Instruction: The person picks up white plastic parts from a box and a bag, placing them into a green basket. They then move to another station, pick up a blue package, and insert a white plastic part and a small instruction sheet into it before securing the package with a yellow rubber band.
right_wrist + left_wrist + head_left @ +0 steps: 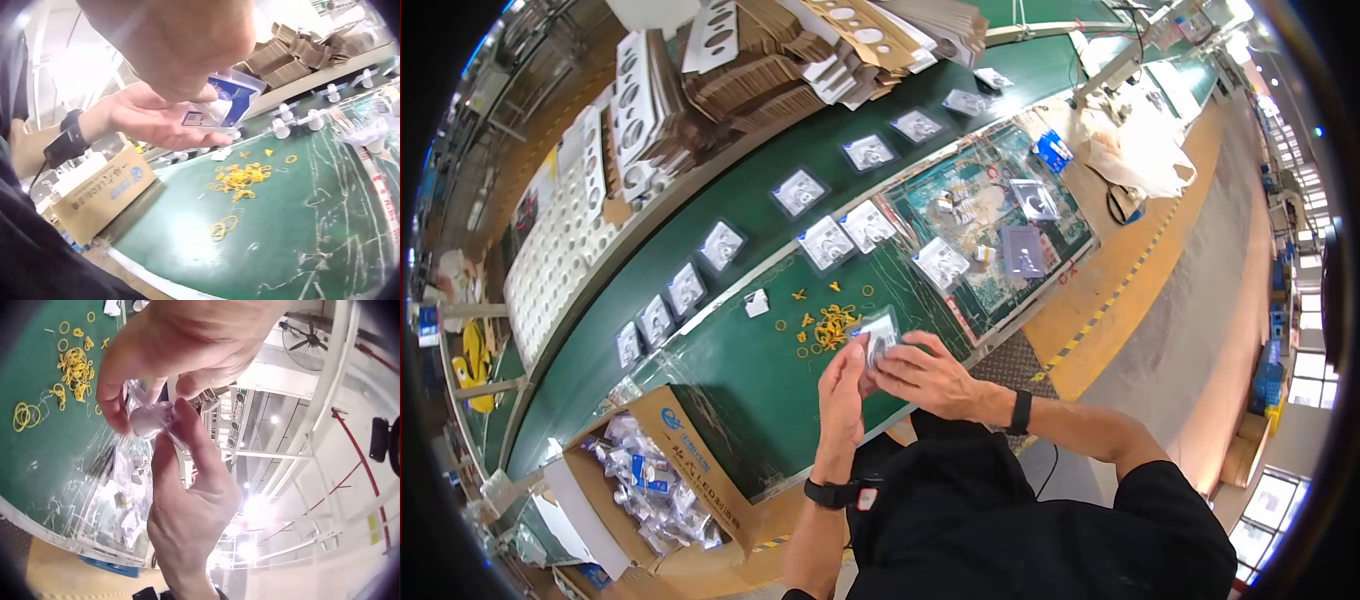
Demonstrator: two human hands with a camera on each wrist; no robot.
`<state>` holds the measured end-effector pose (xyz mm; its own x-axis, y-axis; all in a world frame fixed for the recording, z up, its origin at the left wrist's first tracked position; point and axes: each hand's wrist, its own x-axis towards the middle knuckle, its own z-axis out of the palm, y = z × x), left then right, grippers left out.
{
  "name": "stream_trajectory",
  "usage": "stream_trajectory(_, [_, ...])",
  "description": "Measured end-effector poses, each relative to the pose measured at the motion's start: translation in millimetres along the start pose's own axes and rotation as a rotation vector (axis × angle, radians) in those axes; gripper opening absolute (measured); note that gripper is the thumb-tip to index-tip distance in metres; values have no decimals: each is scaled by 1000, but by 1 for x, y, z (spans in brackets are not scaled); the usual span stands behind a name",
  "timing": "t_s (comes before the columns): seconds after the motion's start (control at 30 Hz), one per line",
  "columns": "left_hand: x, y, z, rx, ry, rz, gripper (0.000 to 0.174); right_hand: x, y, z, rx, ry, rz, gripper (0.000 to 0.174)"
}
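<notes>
In my head view, two bare hands meet just below the centre of the frame over a green worktop [735,375]. The left hand [842,395] grips a clear plastic packet [880,335] by its left side, and the right hand [930,378] pinches it from the right. The packet is raised above the worktop, just beside a loose heap of yellow bands [835,328]; in the right wrist view it shows a blue printed card inside.

The worktop's pale near edge runs on a slant from lower left of centre, close in front of the black-clothed body. A stretch of green lies between the bands and the open carton [725,500] at lower left, whose upright flap hems in that side. On the right, the hands have the raised rim of a worn, scuffed board [1000,215] near them. Beyond the worktop, a smooth green belt [750,205] curves from lower left to upper right.

Flat, glossy square packs [800,192] with rounded corners sit along the belt, with more on the worktop and board. Crinkled, shiny bags [650,480] fill the carton. At the upper left rise stacks of matte brown cardboard [750,95] with round cut-outs, beside a white sheet [560,240] dotted with round holes.
</notes>
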<state>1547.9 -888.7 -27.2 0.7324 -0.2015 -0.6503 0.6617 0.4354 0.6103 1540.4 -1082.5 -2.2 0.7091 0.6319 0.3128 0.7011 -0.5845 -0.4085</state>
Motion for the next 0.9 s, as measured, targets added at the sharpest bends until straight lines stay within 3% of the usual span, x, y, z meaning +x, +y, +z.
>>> stream_trajectory(0.07, [-12, -2, -5, -85, -13, 22, 40, 6, -9, -15, 64, -5, -74, 48])
stream_trajectory(0.17, [-32, -4, -6, -341, -88, -18, 44, 25, -23, -37, 209, 305, -68, 60])
stream_trajectory(0.2, [-42, -1, -4, -455, -137, 12, 41, 36, -28, -41, 224, 430, 112, 65])
stream_trajectory(0.23, [-49, 1, -1, -563, -175, -15, 41, 44, -28, -58, 267, 397, 302, 66])
stream_trajectory(0.3, [-62, 0, 6, -779, -261, -89, 42, 43, -8, -60, 918, 142, 488, 58])
stream_trajectory(0.4, [-66, -27, 1, -806, -457, -150, 49, 39, 2, -48, 1336, -162, 517, 44])
stream_trajectory(0.43, [-71, -28, 3, -836, -485, -171, 50, 40, 0, -52, 1320, -206, 530, 40])
stream_trajectory(0.47, [-78, -21, 4, -654, -531, -90, 49, 45, -3, -58, 1305, -256, 539, 36])
stream_trajectory(0.57, [-89, -13, -19, -385, -224, -56, 51, 54, -1, -52, 1277, -428, 514, 37])
stream_trajectory(0.7, [-119, 7, -50, -334, -333, -23, 51, 69, -3, -17, 1132, -660, 461, 41])
stream_trajectory(0.73, [-129, 5, -47, -172, -229, 32, 42, 73, -9, 0, 1127, -681, 439, 40])
stream_trajectory(0.83, [-134, -17, -72, 13, 76, 64, 46, 99, -25, 43, 1149, -773, 390, 37])
stream_trajectory(0.87, [-136, -20, -83, -84, 125, 83, 32, 107, -27, 64, 1185, -815, 401, 36])
stream_trajectory(0.9, [-138, -24, -97, -105, 165, 111, 32, 115, -29, 85, 1221, -852, 419, 35])
